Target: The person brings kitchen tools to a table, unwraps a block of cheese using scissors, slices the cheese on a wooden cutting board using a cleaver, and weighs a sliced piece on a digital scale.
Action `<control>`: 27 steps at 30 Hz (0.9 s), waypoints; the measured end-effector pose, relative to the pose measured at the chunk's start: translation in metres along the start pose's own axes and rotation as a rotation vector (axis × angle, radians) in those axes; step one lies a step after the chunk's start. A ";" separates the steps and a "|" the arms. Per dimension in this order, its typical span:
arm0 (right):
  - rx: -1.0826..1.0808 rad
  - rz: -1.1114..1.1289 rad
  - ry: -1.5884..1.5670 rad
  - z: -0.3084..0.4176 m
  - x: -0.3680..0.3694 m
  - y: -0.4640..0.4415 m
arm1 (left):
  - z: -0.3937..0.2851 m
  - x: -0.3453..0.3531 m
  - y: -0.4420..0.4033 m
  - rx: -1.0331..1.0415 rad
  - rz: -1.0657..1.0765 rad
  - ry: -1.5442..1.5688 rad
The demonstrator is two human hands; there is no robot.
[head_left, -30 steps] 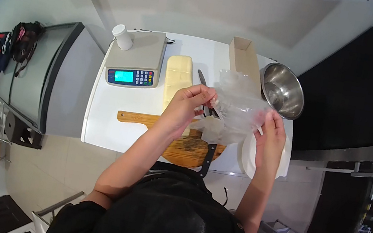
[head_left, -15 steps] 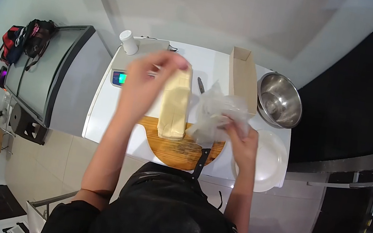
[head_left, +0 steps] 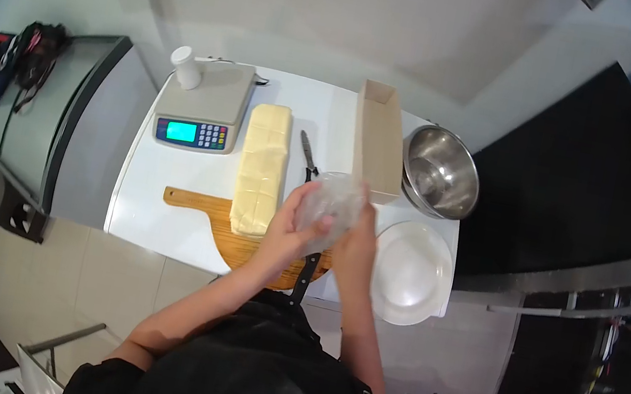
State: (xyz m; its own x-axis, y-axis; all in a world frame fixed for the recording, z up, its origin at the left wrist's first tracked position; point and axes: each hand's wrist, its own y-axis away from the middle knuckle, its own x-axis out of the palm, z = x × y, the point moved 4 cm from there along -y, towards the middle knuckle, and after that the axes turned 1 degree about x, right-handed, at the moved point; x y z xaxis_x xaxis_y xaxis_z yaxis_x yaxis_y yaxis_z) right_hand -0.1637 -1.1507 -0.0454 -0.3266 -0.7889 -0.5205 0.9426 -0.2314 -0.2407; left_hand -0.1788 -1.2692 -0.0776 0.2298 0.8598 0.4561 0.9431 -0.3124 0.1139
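Both hands press a crumpled translucent plastic wrapper (head_left: 331, 204) between them, above the right part of the wooden cutting board (head_left: 235, 248). My left hand (head_left: 296, 223) grips it from the left, with the thumb across its front. My right hand (head_left: 359, 234) holds its right side; those fingers are partly hidden. Just left of my hands, a long pale-yellow block of butter (head_left: 261, 171) lies with its near end on the board. A black-handled knife (head_left: 304, 278) sticks out over the board's near edge. Behind the wrapper lies a pair of scissors or similar dark tool (head_left: 308, 150), partly covered.
A digital scale (head_left: 205, 106) with a white container (head_left: 185, 68) on it stands at the table's back left. An open cardboard box (head_left: 379, 145), a steel bowl (head_left: 455, 171) and white plates (head_left: 438, 290) sit at the right. A glass-topped freezer (head_left: 52, 108) is further left.
My left hand has come down from above the butter to the wrapper, joining my right hand. The wrapper is squeezed into a smaller bundle. The whole view has shifted slightly.
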 end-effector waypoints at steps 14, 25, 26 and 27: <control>0.253 0.738 -0.874 -0.020 -0.032 0.002 | -0.021 -0.061 -0.014 -0.740 0.253 0.310; 0.306 0.896 -0.589 -0.038 -0.071 -0.023 | -0.026 -0.015 -0.034 -0.552 0.345 -0.321; 0.394 0.867 -0.540 -0.042 -0.072 -0.026 | -0.023 -0.011 -0.036 -0.551 0.340 -0.319; 0.482 0.838 -0.489 -0.045 -0.072 -0.028 | -0.024 -0.011 -0.041 -0.396 0.249 -0.483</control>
State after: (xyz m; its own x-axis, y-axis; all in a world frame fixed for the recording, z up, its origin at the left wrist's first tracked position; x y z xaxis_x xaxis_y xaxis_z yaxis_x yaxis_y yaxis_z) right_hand -0.1697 -1.0613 -0.0380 0.3964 -0.9173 0.0392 0.8164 0.3717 0.4420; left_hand -0.2258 -1.2753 -0.0657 0.5974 0.7984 0.0751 0.7100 -0.5702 0.4133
